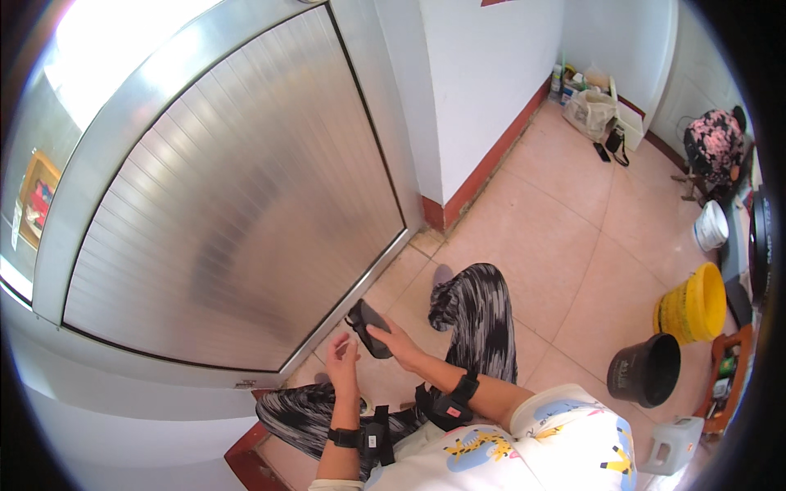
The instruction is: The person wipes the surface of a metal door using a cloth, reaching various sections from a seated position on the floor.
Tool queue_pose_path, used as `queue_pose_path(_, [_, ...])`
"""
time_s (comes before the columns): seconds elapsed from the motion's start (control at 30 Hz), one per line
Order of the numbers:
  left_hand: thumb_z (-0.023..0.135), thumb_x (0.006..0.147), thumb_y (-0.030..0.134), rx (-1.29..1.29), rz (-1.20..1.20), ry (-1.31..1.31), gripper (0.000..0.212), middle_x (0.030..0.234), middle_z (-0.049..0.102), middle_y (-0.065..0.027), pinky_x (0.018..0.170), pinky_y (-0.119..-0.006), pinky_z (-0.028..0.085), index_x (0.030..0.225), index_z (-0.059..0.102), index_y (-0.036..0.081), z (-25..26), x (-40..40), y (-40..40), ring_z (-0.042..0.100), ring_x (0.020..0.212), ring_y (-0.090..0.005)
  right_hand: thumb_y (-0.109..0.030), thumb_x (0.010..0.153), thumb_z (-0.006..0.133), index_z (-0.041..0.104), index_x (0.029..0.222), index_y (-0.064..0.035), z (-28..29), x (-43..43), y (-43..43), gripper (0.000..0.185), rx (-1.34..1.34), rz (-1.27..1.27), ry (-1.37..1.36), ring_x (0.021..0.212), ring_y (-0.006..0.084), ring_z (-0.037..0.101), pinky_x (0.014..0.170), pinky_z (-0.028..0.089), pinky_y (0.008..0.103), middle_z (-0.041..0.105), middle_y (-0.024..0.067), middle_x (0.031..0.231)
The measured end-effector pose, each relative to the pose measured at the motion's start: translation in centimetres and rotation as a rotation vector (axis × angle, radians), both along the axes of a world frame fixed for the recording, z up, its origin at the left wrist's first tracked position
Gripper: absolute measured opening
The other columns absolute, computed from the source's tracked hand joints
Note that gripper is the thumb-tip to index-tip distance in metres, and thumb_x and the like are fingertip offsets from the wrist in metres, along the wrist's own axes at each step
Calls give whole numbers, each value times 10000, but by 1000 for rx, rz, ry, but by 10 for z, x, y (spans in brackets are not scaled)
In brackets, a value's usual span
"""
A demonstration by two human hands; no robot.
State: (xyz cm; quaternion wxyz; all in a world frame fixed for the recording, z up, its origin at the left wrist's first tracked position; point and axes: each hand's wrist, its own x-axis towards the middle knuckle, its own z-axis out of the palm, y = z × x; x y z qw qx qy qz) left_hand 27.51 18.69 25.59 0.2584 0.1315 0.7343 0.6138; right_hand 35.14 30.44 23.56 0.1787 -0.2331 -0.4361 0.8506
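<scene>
My right hand [396,342] grips a dark shoe [369,330] near its end, thumb on the upper side, close to the foot of the metal door. Just left of the shoe is my left hand [342,356], raised with its fingers bent and apart; something thin and pale seems to lie at its fingertips, too small to tell. Black straps with small boxes are around both forearms. Below my hands are my knees in patterned trousers [482,319], bent and spread above the tiled floor.
A ribbed metal door [245,202] stands in front and to the left. At right are a black bucket [642,371], a yellow bucket [691,304], a white bucket [711,226] and a plastic jug [674,445]. A plastic bag [589,113] lies by the far wall.
</scene>
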Motion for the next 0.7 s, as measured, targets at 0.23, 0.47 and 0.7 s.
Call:
queue_pose_path(0.23, [602,900,280,447,-155,-630,493,1299,502,-76,977,-432,400,1316,429,80,-33,1,4,491,1186,-223,-363,849,598,352,1387,-17,-10,-6,6,686,-18,173,-6,1247,220,411,1018,318,292,447,125,1341])
queue_pose_path(0.47, [682,835,211,-10,144,-125,387,1015,651,-113,725,-328,512,1114,567,-31,-22,-2,22,646,877,-237,-307,872,620,328,1408,-52,-4,2,29,662,447,55,-129,1319,227,354,1031,318,298,392,120,1409])
queue_pose_path(0.7, [693,761,198,-307,-331,595,598,1191,555,-199,798,-360,483,1275,452,12,-8,10,24,586,1013,-304,-383,894,580,422,1322,-45,-25,-29,13,567,-243,130,-39,1023,230,582,884,466,330,589,119,1136])
